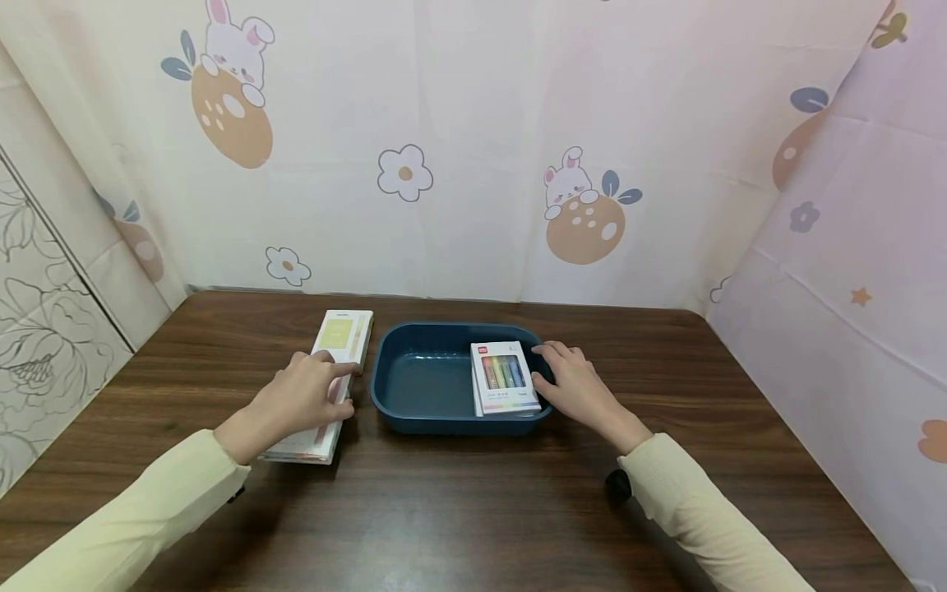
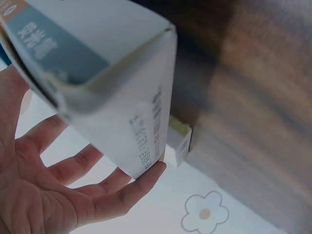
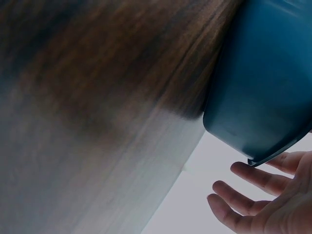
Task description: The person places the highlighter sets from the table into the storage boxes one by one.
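My left hand (image 1: 299, 396) lies over a row of flat white boxes (image 1: 302, 448) on the table's left side, index finger straight and thumb apart at their right edge. In the left wrist view, a white highlighter box (image 2: 117, 112) with a grey-blue label fills the near part, and spread fingers (image 2: 117, 200) reach alongside it. My right hand (image 1: 577, 385) is at the right rim of a dark blue plastic bin (image 1: 418, 386), its fingers loosely bent. Its thumb is right by the edge of a white box of coloured pens (image 1: 505, 376), which leans on another box inside the bin.
The dark wooden table (image 1: 473, 510) backs onto a patterned curtain (image 1: 481, 230) with rabbits and flowers. Another white box with a yellow-green panel (image 1: 336, 333) lies at the far end of the left row.
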Demonstrator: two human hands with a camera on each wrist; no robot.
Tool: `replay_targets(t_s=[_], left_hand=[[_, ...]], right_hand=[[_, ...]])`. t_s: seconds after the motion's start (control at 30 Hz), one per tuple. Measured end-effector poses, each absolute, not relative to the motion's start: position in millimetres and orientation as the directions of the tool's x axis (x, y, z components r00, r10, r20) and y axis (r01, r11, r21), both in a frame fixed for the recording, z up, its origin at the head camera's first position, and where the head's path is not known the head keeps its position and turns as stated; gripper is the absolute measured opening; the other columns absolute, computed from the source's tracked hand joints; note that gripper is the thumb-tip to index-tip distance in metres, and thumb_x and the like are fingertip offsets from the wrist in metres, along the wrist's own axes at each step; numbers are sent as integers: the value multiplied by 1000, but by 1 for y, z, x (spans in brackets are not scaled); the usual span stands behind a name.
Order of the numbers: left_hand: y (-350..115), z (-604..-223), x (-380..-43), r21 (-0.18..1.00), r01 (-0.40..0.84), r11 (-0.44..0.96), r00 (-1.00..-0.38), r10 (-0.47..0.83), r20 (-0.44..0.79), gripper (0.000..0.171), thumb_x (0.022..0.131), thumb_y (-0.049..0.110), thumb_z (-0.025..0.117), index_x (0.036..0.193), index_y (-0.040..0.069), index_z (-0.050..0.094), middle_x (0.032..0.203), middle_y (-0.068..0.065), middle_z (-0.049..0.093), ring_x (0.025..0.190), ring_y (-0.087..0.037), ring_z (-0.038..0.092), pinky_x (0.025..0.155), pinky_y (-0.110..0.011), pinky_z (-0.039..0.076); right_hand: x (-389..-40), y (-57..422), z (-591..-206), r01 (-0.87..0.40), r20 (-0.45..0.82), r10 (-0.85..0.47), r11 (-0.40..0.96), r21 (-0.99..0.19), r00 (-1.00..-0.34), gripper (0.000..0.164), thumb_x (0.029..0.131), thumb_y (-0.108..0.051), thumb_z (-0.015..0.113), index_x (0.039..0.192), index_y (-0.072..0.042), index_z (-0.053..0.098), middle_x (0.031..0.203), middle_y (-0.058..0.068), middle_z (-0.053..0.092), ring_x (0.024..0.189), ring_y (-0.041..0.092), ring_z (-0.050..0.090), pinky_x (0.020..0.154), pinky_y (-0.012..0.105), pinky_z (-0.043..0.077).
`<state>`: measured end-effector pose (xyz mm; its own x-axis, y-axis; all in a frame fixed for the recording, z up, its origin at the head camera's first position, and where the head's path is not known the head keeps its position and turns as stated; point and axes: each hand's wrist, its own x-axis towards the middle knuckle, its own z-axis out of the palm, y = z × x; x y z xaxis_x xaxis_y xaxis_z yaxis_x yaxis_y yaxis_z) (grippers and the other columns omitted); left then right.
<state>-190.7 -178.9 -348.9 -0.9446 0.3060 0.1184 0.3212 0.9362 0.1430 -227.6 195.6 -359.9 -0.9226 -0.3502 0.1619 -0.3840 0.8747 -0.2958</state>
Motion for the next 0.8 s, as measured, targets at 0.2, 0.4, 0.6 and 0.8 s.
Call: replay_targets(t_s=[0.2, 0.4, 0.6, 0.8], left_hand=[[-180, -334, -195, 132, 336, 932, -936, 316, 153, 50, 72, 32, 69, 119, 15, 62, 95, -15, 60, 81, -32, 51, 53, -36, 42], [-178, -319, -200, 133, 363, 922, -922, 335, 195, 49, 72, 29, 68, 119, 15, 62, 91, -13, 60, 79, -31, 50, 56, -35, 41], [-171, -307, -204, 145, 371, 917, -919, 340, 200, 49, 73, 28, 66, 120, 16, 61, 100, -15, 61, 88, -35, 51, 57, -38, 44], [-160, -298, -209, 161, 391, 906, -912, 358, 202, 44, 73, 30, 67, 117, 20, 62, 104, -14, 60, 90, -34, 51, 60, -39, 46]], right_hand=[[-228, 196, -360, -383, 163, -348, 875, -296, -923, 46, 91, -28, 50, 130, -4, 48, 135, 18, 44, 118, 39, 42, 92, 58, 36], [-228, 195, -360, -381, 162, -347, 875, -299, -924, 46, 91, -28, 50, 130, -4, 48, 135, 18, 44, 117, 39, 42, 92, 57, 36], [-228, 195, -360, -381, 161, -347, 874, -301, -924, 46, 91, -28, 50, 130, -4, 48, 135, 18, 44, 118, 39, 42, 92, 57, 36], [-227, 195, -359, -379, 158, -346, 871, -313, -925, 45, 91, -27, 50, 130, -4, 48, 135, 18, 43, 120, 41, 40, 92, 59, 35]])
